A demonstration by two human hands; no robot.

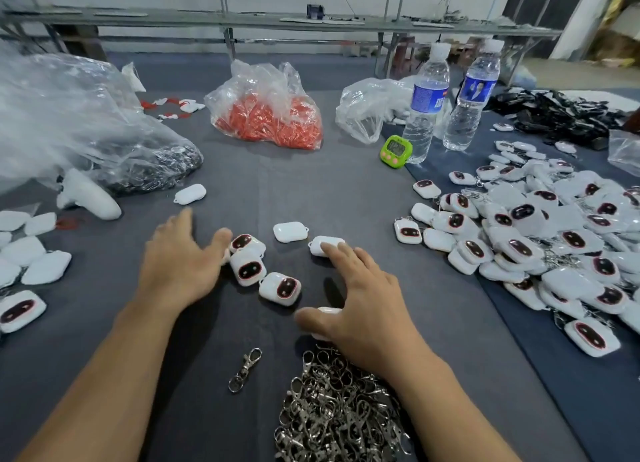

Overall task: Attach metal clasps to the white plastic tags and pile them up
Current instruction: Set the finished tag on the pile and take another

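Several white plastic tags with dark oval faces lie in front of me on the grey cloth. My left hand is spread flat, its thumb touching the tag cluster. My right hand is spread too: its fingertips rest on a plain white tag and its palm covers another tag near the thumb. A heap of metal clasps lies below my right wrist. One single clasp lies apart on the cloth. A big pile of tags with clasps attached fills the right side.
Two water bottles and a green timer stand behind the pile. A bag of orange parts sits at the back middle, a large clear bag at the left. More white tags lie at the left edge.
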